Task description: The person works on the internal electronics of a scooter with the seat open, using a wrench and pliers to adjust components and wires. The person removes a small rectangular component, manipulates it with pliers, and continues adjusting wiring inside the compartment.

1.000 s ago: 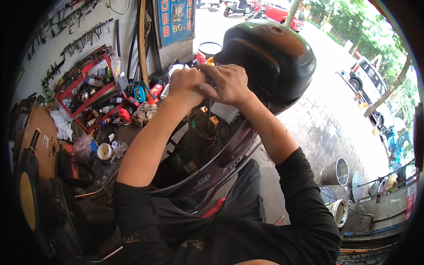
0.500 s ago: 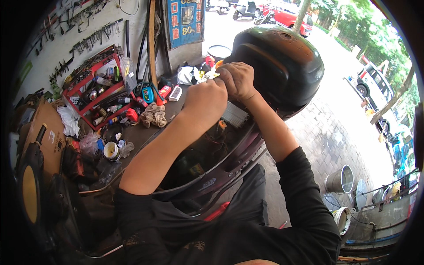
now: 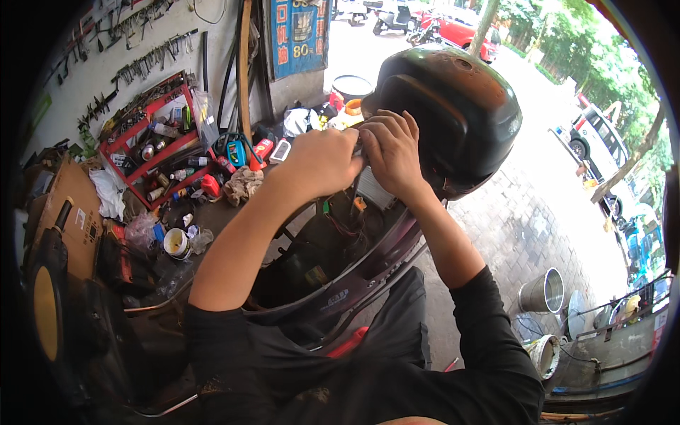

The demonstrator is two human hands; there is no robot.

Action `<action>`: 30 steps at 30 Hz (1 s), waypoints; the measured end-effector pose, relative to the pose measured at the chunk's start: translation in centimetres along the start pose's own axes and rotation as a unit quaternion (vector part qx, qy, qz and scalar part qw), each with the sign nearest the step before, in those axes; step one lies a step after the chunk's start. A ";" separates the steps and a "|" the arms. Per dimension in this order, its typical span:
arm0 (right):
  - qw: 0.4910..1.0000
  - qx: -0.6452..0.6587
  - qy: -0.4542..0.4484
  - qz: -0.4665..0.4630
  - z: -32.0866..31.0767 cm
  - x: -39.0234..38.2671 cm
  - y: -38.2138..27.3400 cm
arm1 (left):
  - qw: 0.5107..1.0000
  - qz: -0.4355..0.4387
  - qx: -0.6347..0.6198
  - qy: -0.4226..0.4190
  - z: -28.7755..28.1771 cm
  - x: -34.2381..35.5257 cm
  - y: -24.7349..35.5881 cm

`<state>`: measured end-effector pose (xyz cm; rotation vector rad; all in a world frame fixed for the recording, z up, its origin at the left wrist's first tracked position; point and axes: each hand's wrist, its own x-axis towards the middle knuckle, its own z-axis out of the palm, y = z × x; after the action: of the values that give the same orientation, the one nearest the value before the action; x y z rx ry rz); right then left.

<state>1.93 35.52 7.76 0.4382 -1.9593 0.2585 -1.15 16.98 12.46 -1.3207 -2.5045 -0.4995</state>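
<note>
Left hand: The left hand (image 3: 326, 161) is bent inward at the middle, its back toward the viewer. Its fingers are mostly turned out of sight, so whether it grips or pinches anything cannot be told.
Right hand: The right hand (image 3: 391, 152) is just beside it, fingers bent together and tips near the left knuckles. Whether they close on something is hidden too.
Between the hands: A small dark gap shows; any item there is too covered to name.
Vehicle body: The open, dark purple body (image 3: 382, 258) lies below the hands, crossing the middle of the view. The left forearm covers part of its far side.
Inside the body: Thin wires (image 3: 346, 228), an orange connector (image 3: 360, 204) and a silver ribbed box (image 3: 375, 188) show; the box is partly behind the right hand. The deeper part is too dark to read.
Top case: A rounded black case (image 3: 453, 106) stands just beyond the right hand, which overlaps its lower left edge.
Lap: A red object (image 3: 348, 343) is partly covered by dark clothing; its kind is unclear.
Left side: A red rack (image 3: 151, 168) holds jumbled bottles and cans, many overlapping. A crumpled rag (image 3: 243, 184) and a white tub (image 3: 176, 243) are near it.
Right side: A metal bucket (image 3: 544, 292) lies tilted on the paving. The black fisheye rim cuts off the outer edges.
</note>
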 end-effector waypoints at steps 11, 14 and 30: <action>0.999 -0.007 -0.041 -0.033 -5.1 -2.9 -2.4 | 0.997 0.070 -0.043 -0.002 1.3 -3.8 3.1; 0.998 -0.062 -0.028 -0.004 -7.3 -6.1 -3.9 | 0.985 0.167 0.030 0.030 2.5 -4.8 5.0; 0.927 -0.243 -0.285 -0.037 2.8 4.5 -3.4 | 0.941 0.013 0.240 0.237 5.7 -0.1 -10.4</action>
<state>-0.66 30.55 10.58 0.2708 -2.4644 -0.4515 -10.13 13.84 5.48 -0.9109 -2.0286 -0.1517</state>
